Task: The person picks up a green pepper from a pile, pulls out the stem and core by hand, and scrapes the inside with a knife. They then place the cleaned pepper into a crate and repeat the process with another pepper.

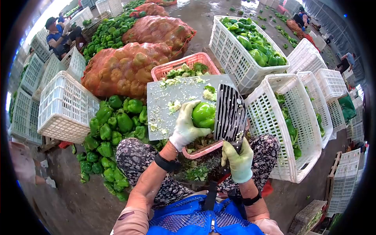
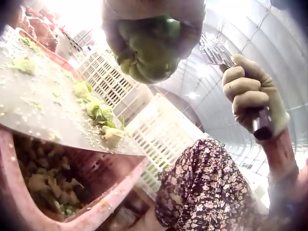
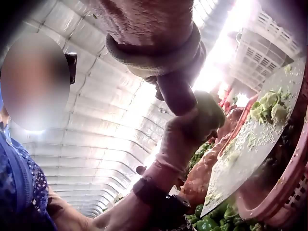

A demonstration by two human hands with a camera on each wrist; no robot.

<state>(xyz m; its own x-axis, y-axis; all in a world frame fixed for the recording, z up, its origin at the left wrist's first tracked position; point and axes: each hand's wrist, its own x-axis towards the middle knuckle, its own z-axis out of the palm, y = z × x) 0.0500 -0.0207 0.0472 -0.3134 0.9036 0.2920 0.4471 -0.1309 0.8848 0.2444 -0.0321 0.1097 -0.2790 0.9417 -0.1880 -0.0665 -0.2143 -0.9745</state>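
Above a pale cutting board, my gloved left hand holds a green bell pepper, fingers and thumb round its sides. In the left wrist view the pepper's lobed underside faces the camera. My gloved right hand grips the dark handle of a wide cleaver, its blade striped black and silver and held up just right of the pepper. Pale seeds and cut pepper cores lie scattered on the board. The board lies across a pink basket holding more green scraps.
Whole green peppers are heaped at the left by my knee. Behind them sit red mesh sacks full of produce. On the right stand a white crate full of peppers and another crate with a few inside. Other people work farther off.
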